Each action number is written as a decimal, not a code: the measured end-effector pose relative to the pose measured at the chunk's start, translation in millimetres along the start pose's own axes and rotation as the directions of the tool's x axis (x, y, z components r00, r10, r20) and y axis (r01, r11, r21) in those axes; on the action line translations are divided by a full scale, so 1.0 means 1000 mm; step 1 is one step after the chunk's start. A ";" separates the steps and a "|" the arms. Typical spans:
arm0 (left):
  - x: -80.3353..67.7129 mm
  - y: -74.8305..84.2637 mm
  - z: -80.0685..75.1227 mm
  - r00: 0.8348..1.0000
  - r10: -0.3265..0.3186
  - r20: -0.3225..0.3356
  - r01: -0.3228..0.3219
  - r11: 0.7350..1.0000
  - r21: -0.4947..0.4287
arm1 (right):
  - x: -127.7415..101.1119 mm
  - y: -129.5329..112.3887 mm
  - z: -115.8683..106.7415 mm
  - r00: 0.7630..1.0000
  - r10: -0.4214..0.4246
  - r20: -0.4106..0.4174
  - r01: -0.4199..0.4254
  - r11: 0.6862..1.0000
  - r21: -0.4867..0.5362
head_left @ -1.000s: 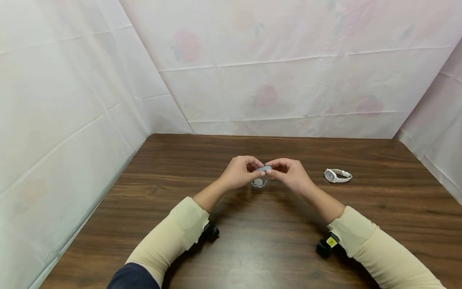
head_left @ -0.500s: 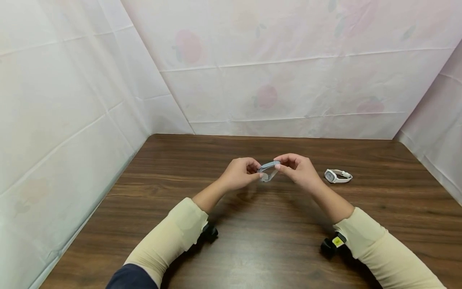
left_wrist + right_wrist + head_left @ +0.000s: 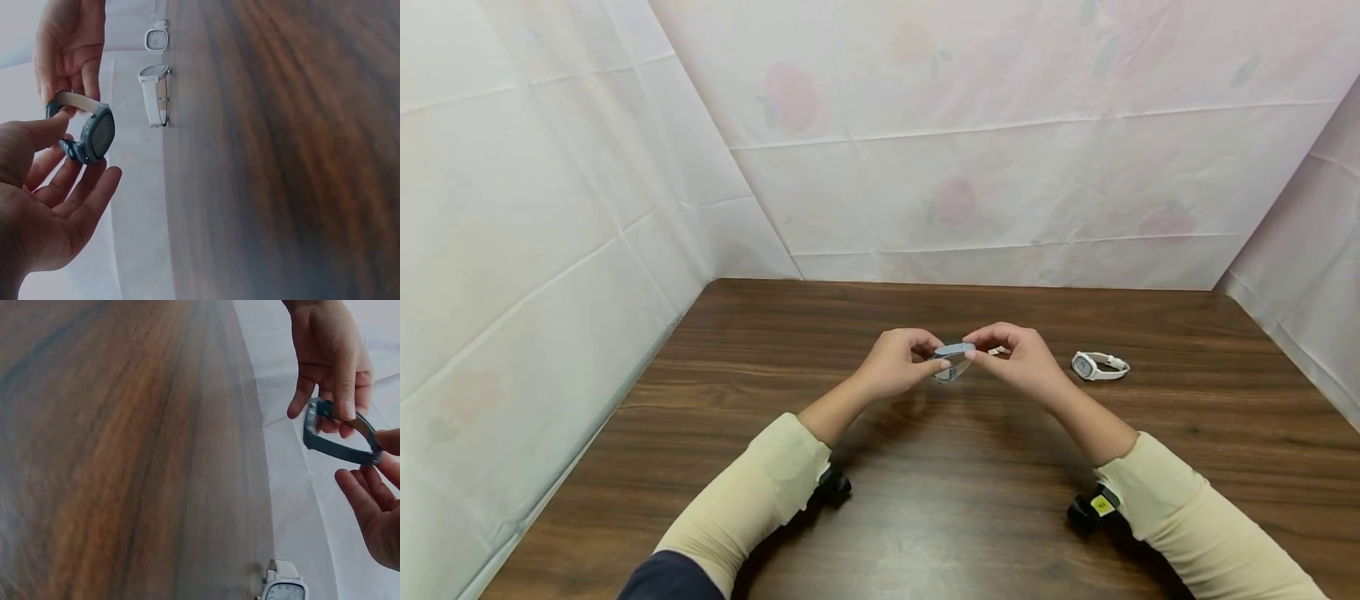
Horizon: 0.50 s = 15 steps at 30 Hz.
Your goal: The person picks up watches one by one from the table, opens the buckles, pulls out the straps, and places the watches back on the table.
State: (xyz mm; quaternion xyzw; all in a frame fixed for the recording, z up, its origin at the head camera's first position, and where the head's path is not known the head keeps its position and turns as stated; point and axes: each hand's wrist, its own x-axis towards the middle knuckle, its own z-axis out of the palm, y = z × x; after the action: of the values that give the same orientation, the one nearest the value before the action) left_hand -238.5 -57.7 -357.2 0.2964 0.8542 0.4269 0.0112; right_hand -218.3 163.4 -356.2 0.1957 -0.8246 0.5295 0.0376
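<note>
Between the two hands, a blue-grey wristwatch (image 3: 953, 350) is held up over the table with its strap curved into a loop. My left hand (image 3: 895, 363) pinches the strap close to the watch case, thumb on the near side. The fingertips of my right hand (image 3: 1017, 360) pinch the strap's other end. In the left wrist view the square-cornered case of the blue-grey wristwatch (image 3: 99, 134) faces right, by the left fingertips. The right wrist view shows the loop side-on, with the right hand (image 3: 378, 512) at its right end.
A white wristwatch (image 3: 1100, 367) lies on the brown wooden table (image 3: 925, 500), right of the right hand. Another white wristwatch (image 3: 998, 351) shows partly behind that hand. Pale fruit-patterned cloth (image 3: 955, 150) hangs at the back and sides.
The right hand has moved a little right, drawing its strap end away from the left hand, then slightly back. The watch loop opened wider and tilted. The left hand barely moved.
</note>
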 end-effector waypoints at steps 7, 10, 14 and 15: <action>-0.001 -0.002 -0.001 0.999 0.032 -0.017 -0.031 0.999 0.036 | 0.000 -0.003 -0.002 0.997 -0.083 0.000 0.082 0.986 -0.147; -0.002 -0.002 -0.001 1.000 0.025 -0.013 -0.025 0.999 0.020 | -0.001 -0.004 -0.002 0.997 -0.073 0.008 0.073 0.985 -0.154; -0.002 -0.002 -0.001 1.000 0.014 -0.006 -0.014 1.000 0.012 | -0.003 -0.003 -0.002 0.999 -0.046 0.020 0.048 0.992 -0.114; -0.003 -0.001 -0.001 1.000 0.010 -0.009 -0.010 1.000 0.012 | -0.003 -0.002 -0.003 0.999 -0.039 0.020 0.041 0.995 -0.096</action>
State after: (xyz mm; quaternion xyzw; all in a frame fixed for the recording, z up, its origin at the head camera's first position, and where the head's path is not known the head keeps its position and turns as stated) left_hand -237.4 -60.7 -357.9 0.2990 0.8552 0.4233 0.0035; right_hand -215.1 165.9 -353.8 0.2147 -0.8455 0.4863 0.0501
